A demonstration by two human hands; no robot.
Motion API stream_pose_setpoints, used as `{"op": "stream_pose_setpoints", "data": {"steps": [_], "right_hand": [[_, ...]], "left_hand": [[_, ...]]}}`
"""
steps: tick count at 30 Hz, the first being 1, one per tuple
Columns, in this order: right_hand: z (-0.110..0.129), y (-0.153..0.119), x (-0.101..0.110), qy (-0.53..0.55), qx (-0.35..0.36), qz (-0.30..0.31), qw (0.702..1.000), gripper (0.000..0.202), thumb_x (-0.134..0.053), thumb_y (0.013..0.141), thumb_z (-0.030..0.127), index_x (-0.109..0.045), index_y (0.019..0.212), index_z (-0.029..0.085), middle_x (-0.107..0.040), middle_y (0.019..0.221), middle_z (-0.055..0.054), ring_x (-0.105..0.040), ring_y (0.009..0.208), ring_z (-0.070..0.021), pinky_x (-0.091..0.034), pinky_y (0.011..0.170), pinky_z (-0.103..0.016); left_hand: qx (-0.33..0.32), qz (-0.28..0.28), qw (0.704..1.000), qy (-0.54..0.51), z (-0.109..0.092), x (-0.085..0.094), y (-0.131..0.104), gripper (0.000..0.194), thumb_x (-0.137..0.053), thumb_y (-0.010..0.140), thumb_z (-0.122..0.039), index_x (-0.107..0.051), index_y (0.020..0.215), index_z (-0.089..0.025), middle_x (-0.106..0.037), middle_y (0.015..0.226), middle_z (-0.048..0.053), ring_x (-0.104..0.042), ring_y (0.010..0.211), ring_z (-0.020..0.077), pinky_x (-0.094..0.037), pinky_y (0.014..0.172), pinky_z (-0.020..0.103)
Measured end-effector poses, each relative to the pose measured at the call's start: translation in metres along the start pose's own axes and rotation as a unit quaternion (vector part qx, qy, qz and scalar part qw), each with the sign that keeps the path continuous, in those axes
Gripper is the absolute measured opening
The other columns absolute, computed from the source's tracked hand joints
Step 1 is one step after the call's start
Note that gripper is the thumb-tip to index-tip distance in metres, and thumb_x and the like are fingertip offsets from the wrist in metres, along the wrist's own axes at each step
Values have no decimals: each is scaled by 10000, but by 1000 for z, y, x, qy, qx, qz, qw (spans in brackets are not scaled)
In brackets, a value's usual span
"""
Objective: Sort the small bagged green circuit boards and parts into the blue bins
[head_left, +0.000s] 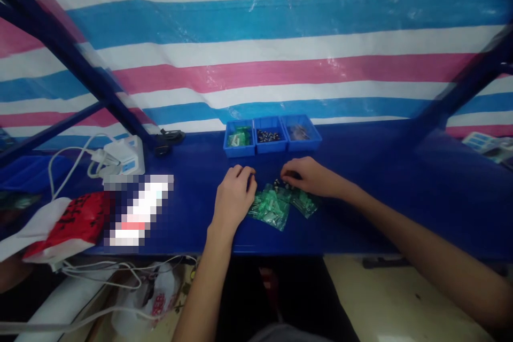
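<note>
1. The landmark is the middle bin (271,146), which stands toward the back of the blue surface (372,181) and holds small dark parts (267,135).
2. Touching it on its left is the left bin (239,153), with green bags (240,137) inside; against its right side is the right bin (305,145), holding greyish, see-through contents too blurred to name.
3. The green pile (272,209), made of small clear bags, lies on the surface in front of the middle bin, on the person's side. The green packet (306,203) lies beside it, in front of the middle bin and slightly to its right.
4. The left hand (236,192) is in front of the middle bin and to its left, fingers curled, thumb at the pile's edge. Whether its grip holds anything, I cannot tell.
5. The right hand (303,175) is in front of the middle bin and to its right, fingers bent down just beside the loose parts (276,184). I cannot tell whether its grip is closed on one.
6. Well left of the middle bin are a white power strip (134,155) and a red-and-white item (82,219).
7. Behind the middle bin hangs a striped sheet (280,72).
</note>
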State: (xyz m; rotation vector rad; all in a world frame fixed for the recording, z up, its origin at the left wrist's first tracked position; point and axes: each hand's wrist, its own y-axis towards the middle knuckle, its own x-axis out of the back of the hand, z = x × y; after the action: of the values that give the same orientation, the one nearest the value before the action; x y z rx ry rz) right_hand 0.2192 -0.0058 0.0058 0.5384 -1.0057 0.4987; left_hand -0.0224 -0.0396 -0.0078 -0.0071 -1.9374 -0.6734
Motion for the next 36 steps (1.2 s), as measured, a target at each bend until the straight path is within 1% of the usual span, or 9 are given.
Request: {"op": "stream_pose_setpoints", "data": {"steps": [4, 7, 10, 13, 17, 19, 25, 30, 36], "right_hand": [[2, 1, 1, 2, -14, -27, 1000, 156, -560, 908, 193, -711, 868, 185, -738, 833, -48, -659, 745, -185, -448, 703, -290], [0, 1, 1, 57, -50, -73, 994, 140, -570, 886, 203, -703, 926, 186, -737, 842, -43, -660, 735, -179, -467, 693, -284], [-6, 2, -2, 124, -77, -123, 981, 206, -562, 871, 212, -662, 1047, 175, -723, 863, -52, -651, 744, -189, -489, 688, -301], [-14, 3, -8, 149, -75, -134, 977, 213, -518, 874, 193, -654, 1033, 158, -703, 868, -70, -637, 748, -203, -498, 700, -331], [-18, 4, -11, 131, -84, -136, 978, 255, -460, 891, 164, -697, 982, 158, -664, 834, -68, -604, 720, -192, -485, 688, -332], [-17, 4, -10, 135, -94, -135, 977, 267, -458, 904, 173, -711, 989, 169, -656, 824, -60, -590, 696, -179, -481, 669, -322], [-8, 5, -10, 186, -122, -126, 967, 235, -470, 910, 205, -690, 978, 162, -644, 733, -31, -574, 614, -156, -467, 617, -299], [0, 7, -15, 245, -131, -158, 948, 164, -554, 897, 278, -678, 940, 179, -686, 773, -39, -620, 663, -170, -489, 611, -299], [7, 6, -18, 321, -104, -176, 925, 146, -648, 868, 345, -662, 903, 204, -725, 888, -52, -690, 839, -210, -554, 781, -353]], "left_hand": [[-12, -16, 1000, 13, 0, 0, -1, 161, -488, 992, -191, -622, 1079, -205, -637, 997, 45, -603, 1000, 209, -513, 828, 314], [-42, -8, 999, 16, -12, 2, 10, 159, -487, 993, -200, -622, 1075, -203, -640, 1008, 47, -604, 1001, 208, -500, 784, 297], [-68, -25, 997, 9, -36, 5, 40, 174, -475, 1001, -224, -617, 1098, -197, -642, 1036, 61, -606, 996, 213, -475, 735, 289], [-78, -27, 997, -11, -56, 2, 82, 169, -475, 999, -231, -618, 1072, -176, -648, 999, 76, -612, 908, 209, -456, 734, 304], [-78, 2, 996, -43, -50, -6, 113, 150, -500, 975, -227, -623, 1048, -181, -663, 923, 66, -603, 819, 198, -432, 699, 304], [-86, 9, 995, -47, -33, -9, 109, 137, -516, 955, -209, -623, 1034, -178, -654, 845, 42, -595, 760, 180, -422, 687, 294], [-147, 70, 983, -82, 14, -14, 64, 115, -533, 939, -209, -603, 1024, -177, -592, 745, -9, -552, 662, 136, -375, 611, 250], [-178, 75, 977, -95, 13, -21, 54, 124, -581, 953, -310, -607, 958, -188, -584, 777, -17, -547, 674, 125, -381, 614, 244], [-202, 72, 973, -84, 6, -22, 49, 190, -529, 1012, -361, -597, 990, -184, -634, 921, 13, -601, 755, 135, -411, 627, 245]]}}
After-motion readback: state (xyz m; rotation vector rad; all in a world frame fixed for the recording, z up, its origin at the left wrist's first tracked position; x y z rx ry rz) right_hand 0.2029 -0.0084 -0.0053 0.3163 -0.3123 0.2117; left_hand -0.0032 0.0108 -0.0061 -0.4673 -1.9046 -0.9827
